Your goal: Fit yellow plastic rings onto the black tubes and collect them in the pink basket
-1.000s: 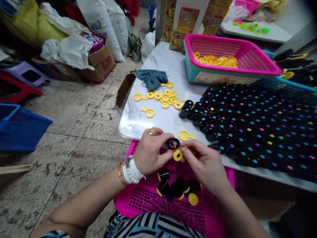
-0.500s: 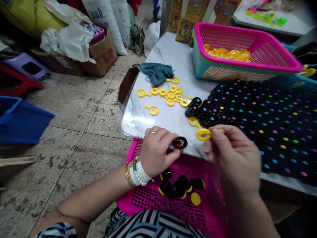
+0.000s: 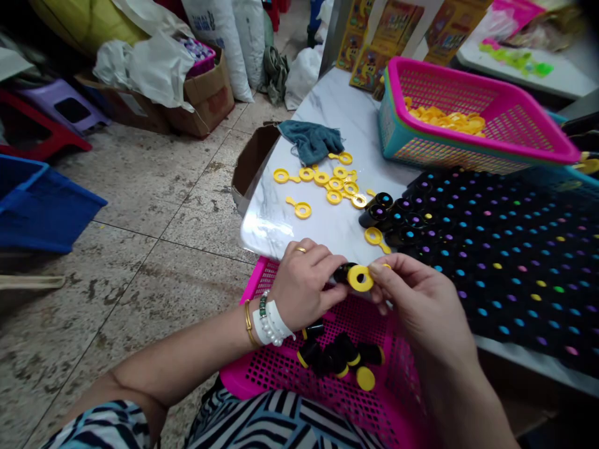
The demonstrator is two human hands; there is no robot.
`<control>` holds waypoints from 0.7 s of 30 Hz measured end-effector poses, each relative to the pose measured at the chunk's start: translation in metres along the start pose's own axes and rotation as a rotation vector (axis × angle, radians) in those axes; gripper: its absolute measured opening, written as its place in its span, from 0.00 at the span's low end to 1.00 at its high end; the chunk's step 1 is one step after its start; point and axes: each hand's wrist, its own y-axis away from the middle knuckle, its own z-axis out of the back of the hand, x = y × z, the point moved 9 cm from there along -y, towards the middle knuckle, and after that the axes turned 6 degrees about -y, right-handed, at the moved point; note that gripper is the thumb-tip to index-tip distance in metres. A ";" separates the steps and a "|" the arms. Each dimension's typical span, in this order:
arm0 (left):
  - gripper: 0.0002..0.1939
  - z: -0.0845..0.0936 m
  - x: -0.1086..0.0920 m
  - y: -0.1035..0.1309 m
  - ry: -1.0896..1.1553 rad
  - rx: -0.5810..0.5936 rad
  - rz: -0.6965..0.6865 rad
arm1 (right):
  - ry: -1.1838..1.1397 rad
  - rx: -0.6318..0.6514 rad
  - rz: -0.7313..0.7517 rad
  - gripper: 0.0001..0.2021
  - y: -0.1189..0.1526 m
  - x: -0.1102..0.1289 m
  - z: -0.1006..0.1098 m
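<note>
Yellow ring point(image 3: 359, 287) right up by the tube point(image 3: 342, 272)
Left hand point(image 3: 306, 284) pinching the tube, right hand point(image 3: 418, 302) pinching the ring.

Striped sleeve point(image 3: 105, 425), gold ring point(image 3: 301, 249), gold bangle point(image 3: 249, 323), pearly white beads point(image 3: 267, 330)

1. Desk point(image 3: 353, 106): white, marbled top.
2. Blue-green cloth point(image 3: 311, 140): lies near left edge.
3. Tabbed yellow rings point(image 3: 329, 183): lie loose near cloth.
4. Black cylinders point(image 3: 496, 262): stand massed at right.
5. Stacked baskets point(image 3: 468, 149): rest behind cylinders.
</note>
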 end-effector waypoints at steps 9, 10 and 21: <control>0.12 -0.001 0.001 0.000 -0.007 0.009 0.000 | -0.062 -0.086 0.003 0.13 -0.003 -0.002 -0.007; 0.12 -0.001 0.000 0.000 -0.004 0.017 -0.001 | -0.055 -0.083 0.013 0.13 -0.003 -0.001 -0.008; 0.12 -0.012 0.009 -0.015 0.549 0.295 0.321 | -0.011 -0.081 0.114 0.12 -0.002 0.003 -0.010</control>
